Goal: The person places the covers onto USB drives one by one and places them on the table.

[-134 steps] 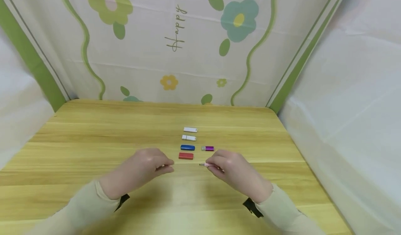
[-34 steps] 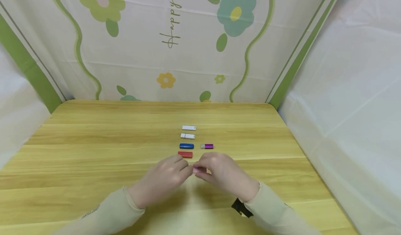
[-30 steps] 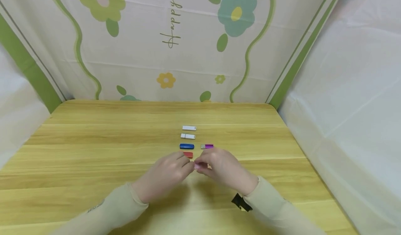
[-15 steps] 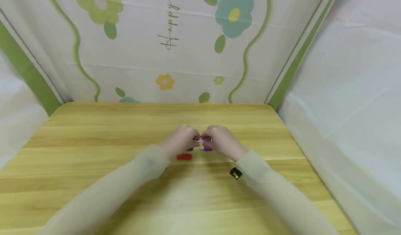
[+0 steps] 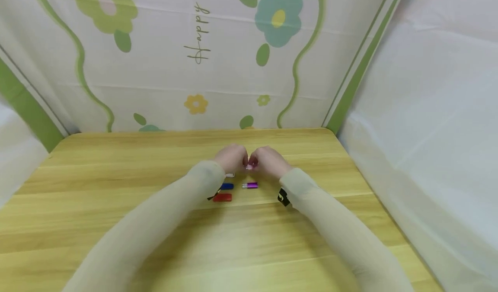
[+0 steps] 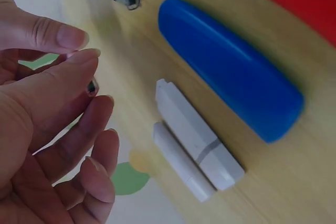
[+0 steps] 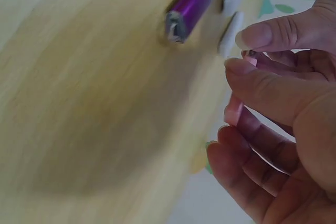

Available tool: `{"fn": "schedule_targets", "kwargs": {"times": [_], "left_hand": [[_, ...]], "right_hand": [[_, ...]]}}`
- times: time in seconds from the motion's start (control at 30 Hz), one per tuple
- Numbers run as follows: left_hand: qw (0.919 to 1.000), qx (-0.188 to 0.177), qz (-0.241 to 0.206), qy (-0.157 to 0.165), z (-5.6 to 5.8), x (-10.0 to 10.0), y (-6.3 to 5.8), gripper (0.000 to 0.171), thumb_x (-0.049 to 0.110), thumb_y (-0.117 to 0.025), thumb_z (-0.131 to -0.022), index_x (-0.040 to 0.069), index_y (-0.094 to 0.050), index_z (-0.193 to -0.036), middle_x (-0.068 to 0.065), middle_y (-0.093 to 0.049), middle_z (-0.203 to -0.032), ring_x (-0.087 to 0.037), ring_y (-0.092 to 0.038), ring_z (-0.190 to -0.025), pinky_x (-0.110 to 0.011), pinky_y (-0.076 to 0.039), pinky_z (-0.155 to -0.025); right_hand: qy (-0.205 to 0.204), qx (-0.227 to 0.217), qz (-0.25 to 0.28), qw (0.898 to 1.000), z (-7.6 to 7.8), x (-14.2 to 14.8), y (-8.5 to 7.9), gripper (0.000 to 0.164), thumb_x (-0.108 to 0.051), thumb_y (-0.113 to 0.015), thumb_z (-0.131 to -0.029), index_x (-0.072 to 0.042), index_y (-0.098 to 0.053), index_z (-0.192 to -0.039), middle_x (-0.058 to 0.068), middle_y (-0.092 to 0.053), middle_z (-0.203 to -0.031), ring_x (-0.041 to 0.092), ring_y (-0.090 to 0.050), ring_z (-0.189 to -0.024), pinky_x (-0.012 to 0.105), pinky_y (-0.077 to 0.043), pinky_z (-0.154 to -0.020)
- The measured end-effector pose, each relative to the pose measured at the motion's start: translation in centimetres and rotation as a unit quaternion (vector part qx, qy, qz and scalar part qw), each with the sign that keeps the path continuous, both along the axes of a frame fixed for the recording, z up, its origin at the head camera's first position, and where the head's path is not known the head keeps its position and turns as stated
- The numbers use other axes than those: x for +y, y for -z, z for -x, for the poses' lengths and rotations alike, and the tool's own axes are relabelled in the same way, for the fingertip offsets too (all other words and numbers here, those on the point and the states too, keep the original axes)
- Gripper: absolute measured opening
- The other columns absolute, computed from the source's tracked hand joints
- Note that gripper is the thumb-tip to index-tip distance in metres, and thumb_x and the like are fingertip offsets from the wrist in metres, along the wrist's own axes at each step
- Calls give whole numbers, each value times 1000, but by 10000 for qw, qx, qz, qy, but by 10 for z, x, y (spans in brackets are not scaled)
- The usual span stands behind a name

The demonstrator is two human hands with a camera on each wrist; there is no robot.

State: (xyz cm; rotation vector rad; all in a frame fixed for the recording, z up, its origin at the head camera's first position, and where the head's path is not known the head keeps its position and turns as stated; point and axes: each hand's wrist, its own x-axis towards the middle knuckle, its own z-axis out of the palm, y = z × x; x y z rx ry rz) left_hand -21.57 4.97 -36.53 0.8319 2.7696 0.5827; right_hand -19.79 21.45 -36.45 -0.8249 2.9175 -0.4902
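Note:
In the head view my two hands meet over the table's far middle. My right hand (image 5: 271, 160) pinches a small pink USB flash drive (image 7: 233, 109) between thumb and fingers. The fingertips of my left hand (image 5: 231, 156) pinch at the drive's other end; most of it is hidden by the fingers. A bit of metal plug (image 6: 92, 87) shows below the left fingertips. Below the hands lie a purple USB drive (image 5: 250, 185) with a clear cap, a blue one (image 5: 227, 186) and a red one (image 5: 222, 197).
Two white USB drives (image 6: 191, 129) lie side by side near the blue one, largely covered by the left hand in the head view. The wooden table (image 5: 116, 166) ends at a flower-patterned curtain (image 5: 163, 67). White cloth (image 5: 420, 110) hangs at the right.
Apart at first, with the pink drive's plug showing at the right hand, my hands have come together on it. Both have moved forward to the far side of the row. The lying drives stay put.

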Motion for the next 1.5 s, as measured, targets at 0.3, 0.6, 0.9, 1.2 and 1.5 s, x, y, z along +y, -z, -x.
{"fn": "schedule_targets", "kwargs": {"times": [0.3, 0.6, 0.9, 1.2, 1.5], "left_hand": [[9974, -282, 666, 5, 16, 6, 15, 12, 7, -82, -79, 12, -71, -81, 1, -65, -75, -18, -60, -71, -30, -51, -69], [9960, -605, 625, -195, 23, 5, 22, 12, 7, -82, -80, 13, -71, -83, 1, -66, -77, -18, -61, -74, -30, -52, -70], [9951, -709, 624, -284, 25, -2, 27, 12, 12, -82, -82, 12, -70, -86, 1, -66, -79, -19, -62, -75, -31, -53, -72], [9974, 75, 721, -35, 2, -42, -1, 23, 24, -74, -90, 4, -73, -100, -6, -72, -96, -23, -67, -87, -37, -54, -80], [9797, 1721, 989, 270, -45, -119, -4, 72, 42, -68, -93, 4, -43, -148, -26, -41, -147, -50, -34, -135, -66, -35, -101]], "right_hand": [[-29, -674, -292, 9973, 12, -7, 11, 16, -10, -84, -77, -8, -75, -90, 2, -71, -86, 16, -63, -80, 31, -51, -80], [55, -936, -248, 9953, 19, -9, 16, 16, -13, -86, -77, -9, -75, -89, -1, -69, -83, 16, -62, -80, 30, -51, -80], [-32, -1046, -314, 9940, 22, -11, 16, 13, -13, -82, -82, -9, -75, -92, -2, -69, -84, 15, -62, -81, 30, -51, -80], [-173, -445, -635, 9968, 13, 2, -7, 30, -23, -72, -92, -5, -71, -116, 8, -69, -106, 24, -63, -99, 39, -50, -90], [-146, 644, -776, 9948, -19, 42, -20, 64, -42, -67, -94, -10, -49, -146, 21, -45, -146, 42, -44, -131, 57, -34, -108]]}}
